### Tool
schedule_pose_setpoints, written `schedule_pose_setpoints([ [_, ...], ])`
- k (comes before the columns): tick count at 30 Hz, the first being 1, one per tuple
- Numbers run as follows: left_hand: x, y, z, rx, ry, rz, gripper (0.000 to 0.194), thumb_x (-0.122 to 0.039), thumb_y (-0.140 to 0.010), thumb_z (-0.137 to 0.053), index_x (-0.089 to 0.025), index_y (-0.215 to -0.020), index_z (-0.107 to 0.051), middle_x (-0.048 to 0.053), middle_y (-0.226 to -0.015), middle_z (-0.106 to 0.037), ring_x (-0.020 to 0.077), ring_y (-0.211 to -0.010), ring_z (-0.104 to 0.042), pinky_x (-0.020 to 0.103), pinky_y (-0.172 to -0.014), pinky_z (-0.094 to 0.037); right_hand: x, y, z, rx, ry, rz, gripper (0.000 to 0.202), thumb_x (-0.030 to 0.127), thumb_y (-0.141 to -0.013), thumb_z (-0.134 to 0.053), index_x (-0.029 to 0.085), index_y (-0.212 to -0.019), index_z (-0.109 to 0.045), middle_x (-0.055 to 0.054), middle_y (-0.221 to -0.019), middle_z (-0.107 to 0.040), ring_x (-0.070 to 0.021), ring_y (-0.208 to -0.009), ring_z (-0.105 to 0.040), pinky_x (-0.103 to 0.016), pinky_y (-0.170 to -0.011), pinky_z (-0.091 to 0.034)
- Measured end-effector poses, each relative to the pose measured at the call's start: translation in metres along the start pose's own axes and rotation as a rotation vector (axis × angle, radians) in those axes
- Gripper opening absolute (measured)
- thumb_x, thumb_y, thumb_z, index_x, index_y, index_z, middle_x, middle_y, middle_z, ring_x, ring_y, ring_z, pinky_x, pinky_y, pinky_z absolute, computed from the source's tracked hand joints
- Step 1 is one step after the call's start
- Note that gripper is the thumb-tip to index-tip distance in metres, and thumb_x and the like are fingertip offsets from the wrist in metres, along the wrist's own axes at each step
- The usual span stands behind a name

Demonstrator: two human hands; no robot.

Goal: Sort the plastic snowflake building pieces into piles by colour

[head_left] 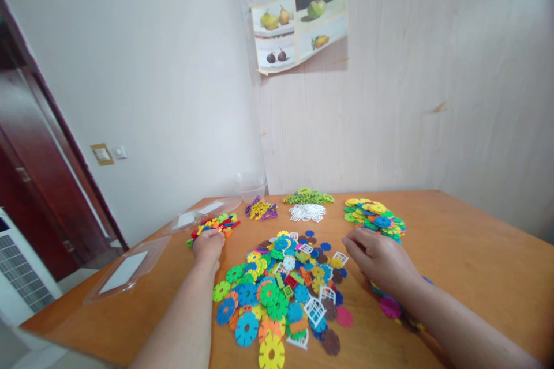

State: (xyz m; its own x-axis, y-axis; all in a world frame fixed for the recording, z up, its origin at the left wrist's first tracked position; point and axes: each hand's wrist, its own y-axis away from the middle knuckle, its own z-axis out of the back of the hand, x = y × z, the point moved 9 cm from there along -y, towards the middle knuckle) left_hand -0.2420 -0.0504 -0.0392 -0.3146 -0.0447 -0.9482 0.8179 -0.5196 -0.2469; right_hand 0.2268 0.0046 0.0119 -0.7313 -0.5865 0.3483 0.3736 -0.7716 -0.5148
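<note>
My left hand (209, 247) is at the near edge of a small pile of red, yellow and green pieces (223, 223), its fingers closed; what they hold, if anything, is hidden. On the right, my right hand (378, 255) hovers with curled fingers just in front of a pile of colourful discs (374, 218); its fingertips are hidden. Between my hands lies a large mixed heap of notched discs (268, 294), with white window pieces (315, 311) and small bricks among them. More discs (390, 307) show partly beneath my right forearm.
Along the back are purple and yellow pieces (261, 209), green pieces (308, 196), white pieces (307, 213) and a clear tub (251, 187). Clear plastic lids (125, 272) lie on the table's left side. A wall with a fruit poster (299, 27) stands behind.
</note>
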Motion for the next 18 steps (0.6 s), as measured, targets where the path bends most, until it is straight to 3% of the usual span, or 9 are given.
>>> schedule_pose_setpoints([
  [6,-0.002,0.009,-0.001,0.003,0.048,0.089,0.018,-0.02,-0.068,-0.061,-0.016,-0.086,-0.062,0.006,-0.075,-0.067,0.0205,-0.071,-0.067,0.034,-0.068,-0.055,0.002,0.0,0.002,0.003,0.002,0.001,0.032,0.036,-0.096,-0.043,0.023,-0.07,-0.055,-0.001,-0.073,-0.066,-0.0155,-0.069,-0.061,-0.026,-0.061,-0.033],
  [11,-0.03,0.025,-0.018,0.114,0.022,0.014,0.019,-0.029,-0.071,-0.064,-0.016,-0.084,-0.066,0.004,-0.077,-0.069,0.0203,-0.076,-0.066,0.033,-0.072,-0.052,0.007,0.0,0.003,0.007,0.002,0.005,0.031,0.034,-0.095,-0.044,0.022,-0.071,-0.058,-0.001,-0.072,-0.066,-0.0151,-0.07,-0.061,-0.025,-0.061,-0.033],
  [13,-0.05,0.04,-0.032,0.225,0.022,-0.056,0.024,-0.036,-0.072,-0.066,-0.016,-0.084,-0.068,0.004,-0.08,-0.071,0.0203,-0.079,-0.066,0.032,-0.075,-0.051,0.011,0.0,0.004,0.008,0.004,0.01,0.031,0.034,-0.095,-0.044,0.022,-0.07,-0.058,-0.002,-0.072,-0.066,-0.0152,-0.07,-0.061,-0.025,-0.061,-0.033],
  [15,-0.077,0.066,-0.053,0.445,-0.012,-0.205,0.032,-0.044,-0.075,-0.067,-0.016,-0.091,-0.068,0.005,-0.088,-0.072,0.0215,-0.087,-0.066,0.032,-0.08,-0.05,0.014,0.001,0.004,0.017,0.002,0.016,0.031,0.034,-0.095,-0.044,0.022,-0.071,-0.058,-0.002,-0.072,-0.066,-0.0152,-0.07,-0.061,-0.025,-0.061,-0.033],
  [18,-0.101,0.115,-0.078,0.766,-0.102,-0.296,0.036,-0.046,-0.081,-0.064,-0.019,-0.104,-0.068,0.005,-0.098,-0.072,0.0213,-0.092,-0.065,0.033,-0.083,-0.05,0.018,0.001,0.002,0.038,-0.01,0.023,0.03,0.034,-0.095,-0.044,0.021,-0.073,-0.059,-0.002,-0.074,-0.066,-0.0153,-0.07,-0.062,-0.026,-0.061,-0.033],
])
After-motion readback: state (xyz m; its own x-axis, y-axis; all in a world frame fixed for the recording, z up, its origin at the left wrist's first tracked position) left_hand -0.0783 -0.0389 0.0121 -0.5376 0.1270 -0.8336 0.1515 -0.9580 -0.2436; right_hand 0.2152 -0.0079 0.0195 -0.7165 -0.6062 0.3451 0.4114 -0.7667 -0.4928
